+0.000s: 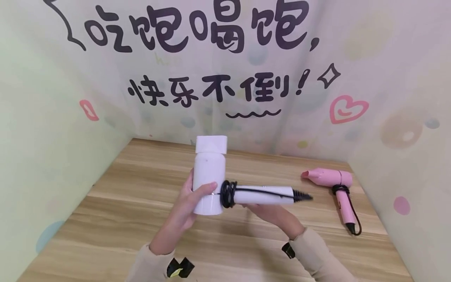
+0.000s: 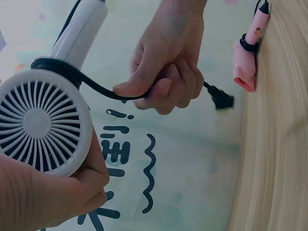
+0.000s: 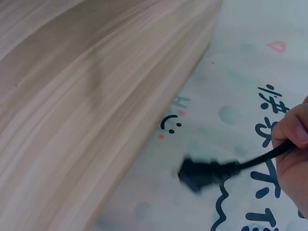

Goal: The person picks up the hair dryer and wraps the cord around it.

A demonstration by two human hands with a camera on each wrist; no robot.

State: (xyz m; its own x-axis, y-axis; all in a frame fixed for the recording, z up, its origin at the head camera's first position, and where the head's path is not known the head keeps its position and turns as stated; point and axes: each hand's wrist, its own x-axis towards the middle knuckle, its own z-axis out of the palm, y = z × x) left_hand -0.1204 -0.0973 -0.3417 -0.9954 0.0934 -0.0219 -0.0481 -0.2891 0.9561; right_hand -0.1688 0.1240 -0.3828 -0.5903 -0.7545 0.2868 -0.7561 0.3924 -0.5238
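Observation:
A white hair dryer is held above the table, barrel upright in the head view and handle pointing right. My left hand grips the barrel, thumb across its front. The left wrist view shows the round slatted vent at the barrel's end. Black cord is wound where the handle meets the barrel. My right hand holds a stretch of this cord in curled fingers; the head view partly hides that hand behind the handle. Beyond its fingers dangles the plug, blurred in the right wrist view.
On the right side of the wooden table lies a pink hair dryer, its black cord wrapped around the handle. A printed cloth with dark lettering hangs behind the table, and pale cloth borders both sides.

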